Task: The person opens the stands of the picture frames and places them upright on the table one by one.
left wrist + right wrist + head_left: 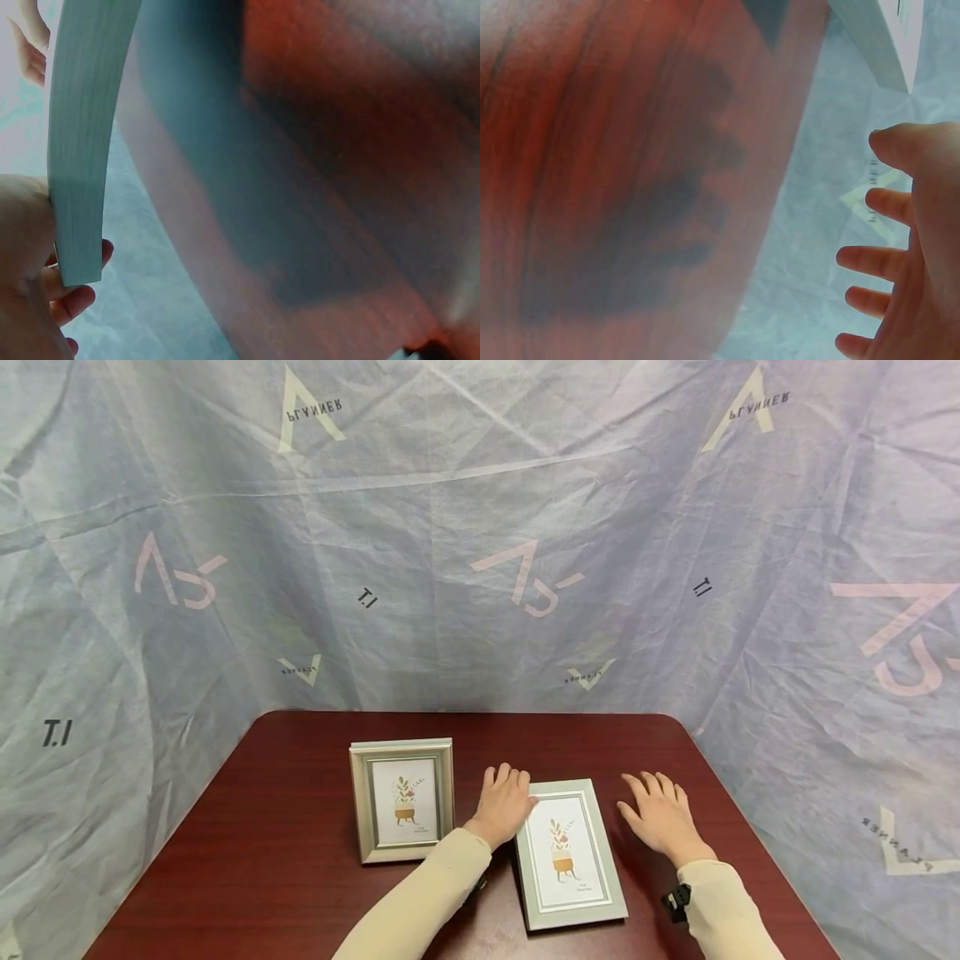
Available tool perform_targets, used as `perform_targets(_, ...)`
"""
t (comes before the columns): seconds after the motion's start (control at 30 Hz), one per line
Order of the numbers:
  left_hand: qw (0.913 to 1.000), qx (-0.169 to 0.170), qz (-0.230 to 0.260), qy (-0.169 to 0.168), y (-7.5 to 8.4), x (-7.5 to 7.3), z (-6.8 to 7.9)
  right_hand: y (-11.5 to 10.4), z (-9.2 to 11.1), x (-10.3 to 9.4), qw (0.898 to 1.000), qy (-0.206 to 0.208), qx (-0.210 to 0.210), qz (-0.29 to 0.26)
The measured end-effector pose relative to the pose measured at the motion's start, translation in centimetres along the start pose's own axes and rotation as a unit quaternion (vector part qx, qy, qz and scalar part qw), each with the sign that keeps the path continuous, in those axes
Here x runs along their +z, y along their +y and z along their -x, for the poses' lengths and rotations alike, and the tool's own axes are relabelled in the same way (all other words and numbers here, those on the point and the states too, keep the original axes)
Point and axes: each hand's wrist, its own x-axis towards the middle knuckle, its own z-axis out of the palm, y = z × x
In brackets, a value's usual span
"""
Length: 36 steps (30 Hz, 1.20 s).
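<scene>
My left hand grips the upper left corner of a pale silver picture frame that holds a potted-plant print. In the left wrist view, the frame's side edge runs down between the thumb side of the hand and several fingertips behind it. My right hand hovers to the right of this frame, fingers spread, holding nothing. The right wrist view shows a gap between that hand and the frame corner. Left of my left hand, a champagne-coloured picture frame with a similar print stands upright.
Both frames are on a dark red wooden table with rounded far corners. A wrinkled grey cloth with printed letters hangs behind and along both sides. A black wrist device sits on the right sleeve.
</scene>
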Motion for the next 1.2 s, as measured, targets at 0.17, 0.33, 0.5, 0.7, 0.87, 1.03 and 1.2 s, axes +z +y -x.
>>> perform_targets(0.17,0.9999,0.009,0.009,-0.010,-0.3,-0.7,-0.1,-0.2,-0.1,-0.8,1.000,0.004,-0.008,0.000)
perform_targets(0.33,0.9992,0.034,0.020,-0.001,-0.6,-1.3,-0.1,-0.6,-0.1,-1.3,1.000,0.007,-0.014,0.007)
perform_targets(0.5,0.9980,0.061,0.016,0.006,-0.8,-1.9,-0.1,-0.8,-0.2,-1.7,1.000,0.014,-0.020,0.013)
perform_targets(0.7,0.9975,0.068,0.020,0.001,-0.9,-2.3,0.0,-0.8,-0.1,-2.0,1.000,0.010,-0.021,0.012)
perform_targets(0.87,0.9977,0.062,0.028,-0.001,-0.8,-2.7,0.1,-0.9,0.3,-2.4,1.000,0.008,-0.022,0.012)
perform_targets(1.03,0.9976,0.057,0.038,-0.011,-0.6,-3.1,0.2,-1.1,0.5,-2.9,0.999,0.011,-0.027,0.015)
perform_targets(1.2,0.9965,0.057,0.054,-0.028,-0.7,-3.4,0.1,-1.3,0.7,-3.3,0.999,0.006,-0.029,0.023)
